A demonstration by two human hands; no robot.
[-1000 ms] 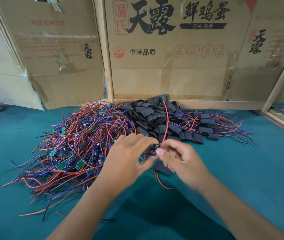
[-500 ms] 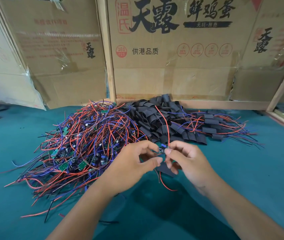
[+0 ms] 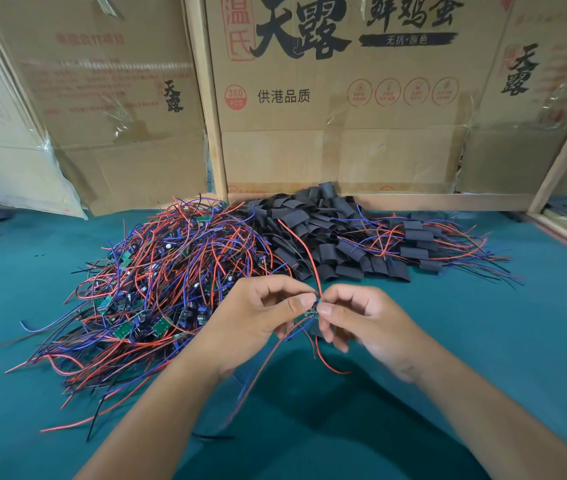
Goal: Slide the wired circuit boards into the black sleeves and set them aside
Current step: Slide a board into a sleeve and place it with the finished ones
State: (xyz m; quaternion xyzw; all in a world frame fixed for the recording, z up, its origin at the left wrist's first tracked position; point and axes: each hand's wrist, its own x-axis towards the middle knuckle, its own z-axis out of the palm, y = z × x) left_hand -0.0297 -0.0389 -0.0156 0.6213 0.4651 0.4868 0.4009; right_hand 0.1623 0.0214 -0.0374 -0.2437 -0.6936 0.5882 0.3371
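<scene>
Fingertips of both hands meet over the green table (image 3: 517,341), pinching one small wired circuit board (image 3: 311,311) between them. The left hand (image 3: 258,317) has thumb and forefinger curled narrowly round the board's near end; the right hand (image 3: 361,320) pinches the other end, and a dark strip under its lower fingers looks like a black sleeve (image 3: 315,329) – too hidden to say for certain. A red lead (image 3: 304,251) rises from the pinch toward the back, and other red and blue leads trail down toward the person, so the wires hang clear of the mouth of the sleeve while the board is lined up. That two-handed hold is, I judge, the aligning step: one hand steadies the board, the other offers the sleeve.

Supplies sit within easy reach. To the left lies the tangled heap of unsleeved boards (image 3: 157,289), green boards showing among red, blue and black wire. Behind the hands is the pile of empty sleeves (image 3: 313,230), and to its right the finished pieces (image 3: 417,244) lie in a looser row, sleeves on and wires fanned outward – the set-aside place. Cardboard cartons (image 3: 327,116) stand along the back edge as a wall.

Much of the heap remains, so the job is far from done.
</scene>
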